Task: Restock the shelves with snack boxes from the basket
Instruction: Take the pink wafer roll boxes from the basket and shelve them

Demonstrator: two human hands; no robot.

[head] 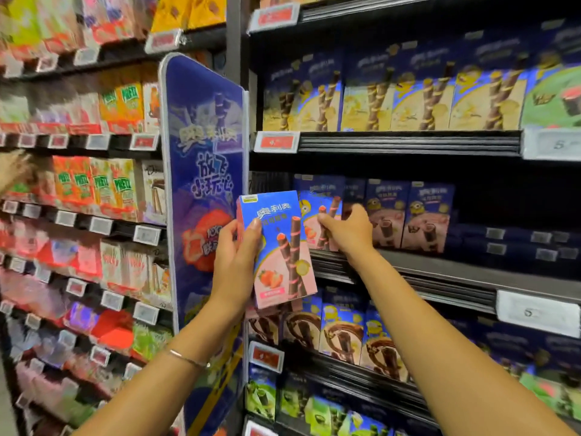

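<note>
Snack box [279,247] upright in left grip [234,251]

Views: one. Head camera, wide-angle, worn on the person's head. Faces forward, close to the snack shelves [408,143]; shelf edges run tilted, lower toward the right. Forearms enter from the bottom edge. Left hand [233,250] with strawberry wafer-roll box [279,247] at frame centre; right hand [345,231] just beside, on a shelved box [314,203]. Blue divider sign [204,184] left of centre; far left blurred.
</note>
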